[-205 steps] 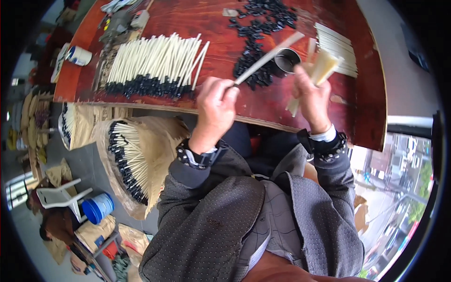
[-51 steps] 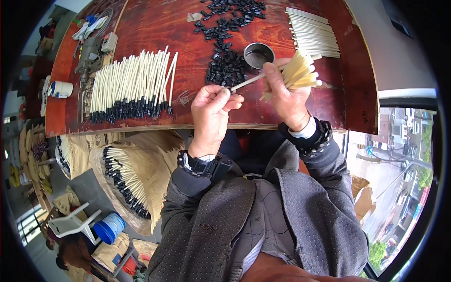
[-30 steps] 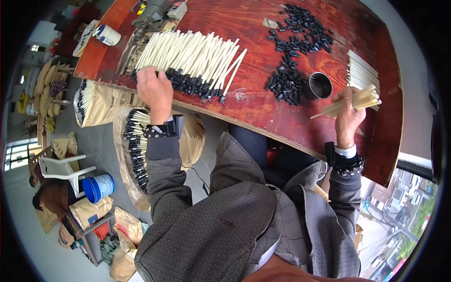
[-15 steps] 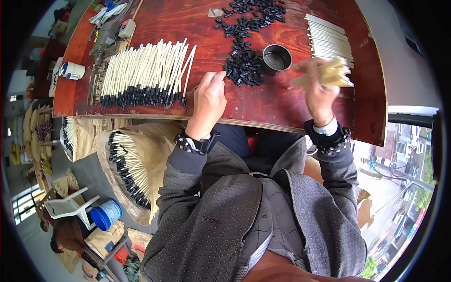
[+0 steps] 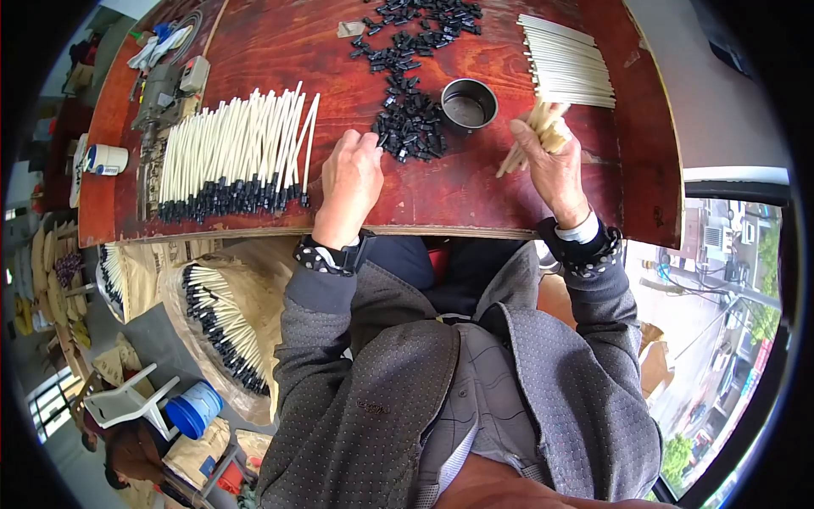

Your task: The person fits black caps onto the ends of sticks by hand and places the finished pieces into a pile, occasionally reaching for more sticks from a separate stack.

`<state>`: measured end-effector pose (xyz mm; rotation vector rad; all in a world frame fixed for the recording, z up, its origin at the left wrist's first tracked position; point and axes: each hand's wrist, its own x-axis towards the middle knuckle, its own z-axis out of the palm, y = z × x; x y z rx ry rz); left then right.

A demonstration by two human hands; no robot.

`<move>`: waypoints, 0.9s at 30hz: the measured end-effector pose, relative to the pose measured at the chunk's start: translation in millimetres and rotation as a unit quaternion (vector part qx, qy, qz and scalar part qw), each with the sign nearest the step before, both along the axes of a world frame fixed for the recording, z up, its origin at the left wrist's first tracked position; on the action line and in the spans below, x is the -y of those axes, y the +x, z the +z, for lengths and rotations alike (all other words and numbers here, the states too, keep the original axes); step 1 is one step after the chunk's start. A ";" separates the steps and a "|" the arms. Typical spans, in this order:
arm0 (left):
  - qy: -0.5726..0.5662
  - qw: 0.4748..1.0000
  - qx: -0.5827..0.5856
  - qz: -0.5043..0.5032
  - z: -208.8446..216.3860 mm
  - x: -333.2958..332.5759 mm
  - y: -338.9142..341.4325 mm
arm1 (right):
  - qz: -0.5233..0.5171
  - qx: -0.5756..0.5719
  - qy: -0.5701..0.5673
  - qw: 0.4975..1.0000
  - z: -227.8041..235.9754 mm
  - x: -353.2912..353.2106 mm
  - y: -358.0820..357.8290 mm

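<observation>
A bundle of pale thin sticks [image 5: 549, 125] is gripped in my right hand [image 5: 560, 170], over the right part of the red table. Its lower ends slant down toward the left. My left hand [image 5: 349, 180] is curled with fingers together at the left edge of a heap of small black plastic caps [image 5: 409, 127]; whatever its fingertips hold is hidden. Left of that hand lies a wide row of pale sticks with black caps [image 5: 242, 153] on their near ends. A row of bare sticks [image 5: 568, 64] lies at the far right. Between heap and right hand stands a round black cup [image 5: 468, 106].
The red wooden table [image 5: 458, 199] has a raised right side. A metal machine [image 5: 158, 97] and a white cup [image 5: 108, 159] are at its left. Below, a paper sack [image 5: 254, 288] holds capped sticks. A blue bucket [image 5: 193, 409] and white chair [image 5: 127, 403] stand lower left.
My right hand has turned the stick bundle, so its ends now point down-left rather than out to the right. My left hand stays curled beside the black caps. The whole view has shifted slightly.
</observation>
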<state>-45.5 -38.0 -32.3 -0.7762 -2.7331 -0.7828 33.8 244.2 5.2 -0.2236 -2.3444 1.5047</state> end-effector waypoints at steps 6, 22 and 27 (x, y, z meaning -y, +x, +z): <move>-0.048 0.998 0.037 0.017 8.1 -0.2 -0.5 | -0.019 0.023 -0.075 0.997 18.1 8.8 1.2; -0.012 0.998 0.067 -0.013 2.8 14.9 -1.1 | -0.064 -0.141 0.312 0.937 1.0 14.8 -68.3; 0.140 0.986 0.091 -0.020 3.6 13.8 9.0 | -0.091 -0.186 0.237 0.949 15.0 9.7 -53.6</move>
